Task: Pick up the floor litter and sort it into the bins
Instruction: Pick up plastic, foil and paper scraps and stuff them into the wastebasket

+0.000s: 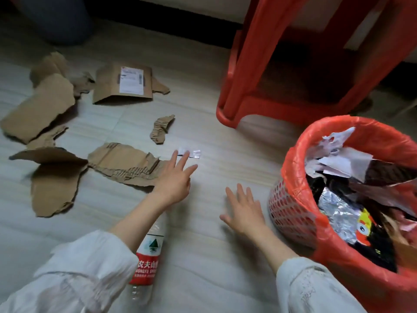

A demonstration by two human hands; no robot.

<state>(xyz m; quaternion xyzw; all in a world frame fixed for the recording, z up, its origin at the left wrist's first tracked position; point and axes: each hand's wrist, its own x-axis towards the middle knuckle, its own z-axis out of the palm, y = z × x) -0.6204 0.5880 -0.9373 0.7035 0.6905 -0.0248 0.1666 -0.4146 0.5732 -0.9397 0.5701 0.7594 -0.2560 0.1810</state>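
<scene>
My left hand [174,177] stretches over the floor with its fingers straight, the fingertips just short of a small white paper scrap [193,153]. My right hand [243,211] hovers open and empty beside the bin [291,208], a red mesh basket lined with a red bag and holding paper, foil and wrappers. Several torn cardboard pieces lie to the left: a corrugated strip [123,162] by my left hand, a small piece [161,129], a flap with a shipping label [124,83] and larger pieces [39,107]. A clear plastic water bottle with a red label [149,256] lies under my left forearm.
A red plastic stool [259,64] stands behind the bin at the upper right. A dark skirting runs along the wall at the back. A dark rounded object [65,21] sits at the upper left. The floor is pale tile.
</scene>
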